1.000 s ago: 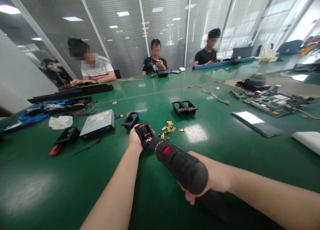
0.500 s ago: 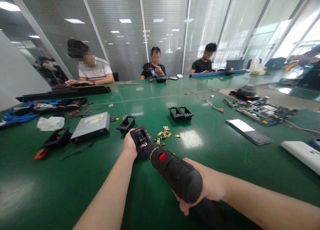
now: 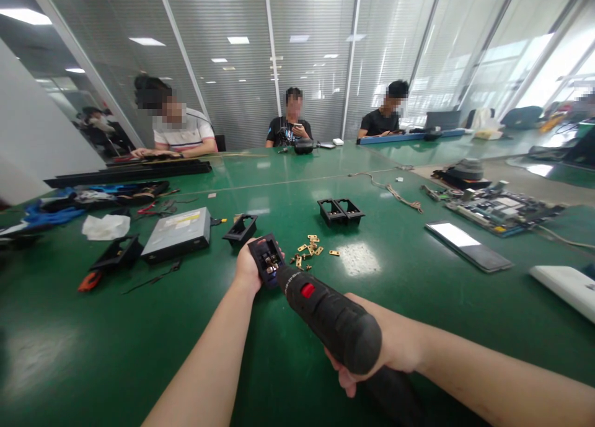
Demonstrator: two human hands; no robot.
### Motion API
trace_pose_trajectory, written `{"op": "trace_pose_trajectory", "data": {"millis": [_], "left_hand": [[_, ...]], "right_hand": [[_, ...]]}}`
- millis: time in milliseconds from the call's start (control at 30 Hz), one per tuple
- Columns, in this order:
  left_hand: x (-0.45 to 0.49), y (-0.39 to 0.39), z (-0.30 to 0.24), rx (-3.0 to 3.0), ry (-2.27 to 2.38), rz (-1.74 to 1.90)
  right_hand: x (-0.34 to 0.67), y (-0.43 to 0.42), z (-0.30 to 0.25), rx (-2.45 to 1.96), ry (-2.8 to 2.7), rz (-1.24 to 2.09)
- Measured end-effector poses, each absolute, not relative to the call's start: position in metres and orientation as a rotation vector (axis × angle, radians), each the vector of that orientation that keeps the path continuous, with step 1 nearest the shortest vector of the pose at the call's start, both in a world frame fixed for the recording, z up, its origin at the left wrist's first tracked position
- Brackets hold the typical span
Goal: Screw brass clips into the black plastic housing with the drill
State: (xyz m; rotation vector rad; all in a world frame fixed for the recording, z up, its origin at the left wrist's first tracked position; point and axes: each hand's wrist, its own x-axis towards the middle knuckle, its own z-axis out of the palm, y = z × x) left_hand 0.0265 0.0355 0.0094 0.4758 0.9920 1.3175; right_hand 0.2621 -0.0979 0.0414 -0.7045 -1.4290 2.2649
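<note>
My left hand (image 3: 248,268) is closed round a black plastic socket housing (image 3: 266,253) with brass-coloured metal parts inside. The housing is tilted with its open side facing me. In my right hand (image 3: 356,352) is a black cordless drill (image 3: 332,315) with a red switch, its fingers wrapped round the grip. The drill's front end points into the lower right part of the housing; its tip is hidden there. Just beyond lie several small brass plates and screws (image 3: 312,247). Two joined black housings (image 3: 341,211) stand farther off, and another black housing (image 3: 240,230) is behind my left hand.
On the left are a metal disc drive (image 3: 179,235), another black frame (image 3: 116,253), white tissue (image 3: 106,227) and an orange-handled tool (image 3: 90,281). To the right lie a phone (image 3: 467,246), a circuit board (image 3: 504,207) and a white case (image 3: 564,290). Three people sit across the green table (image 3: 288,390).
The view has shifted slightly, so everything appears a little farther right. Both hands keep their holds, and the drill stays against the housing.
</note>
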Motion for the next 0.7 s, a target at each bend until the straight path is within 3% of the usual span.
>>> {"op": "trace_pose_trajectory", "data": {"millis": [200, 433, 600, 700], "left_hand": [[0.027, 0.034, 0.012, 0.452, 1.015, 1.278], [0.025, 0.034, 0.010, 0.448, 0.998, 1.291], [0.023, 0.036, 0.007, 0.430, 0.998, 1.287], [0.023, 0.035, 0.008, 0.434, 1.013, 1.295]], "right_hand": [[0.260, -0.098, 0.047, -0.756, -1.470, 2.298], [0.260, -0.098, 0.052, -0.833, -1.631, 2.064], [0.262, -0.094, 0.043, -0.772, -1.503, 2.311], [0.261, -0.092, 0.031, -0.669, -1.448, 2.293]]}}
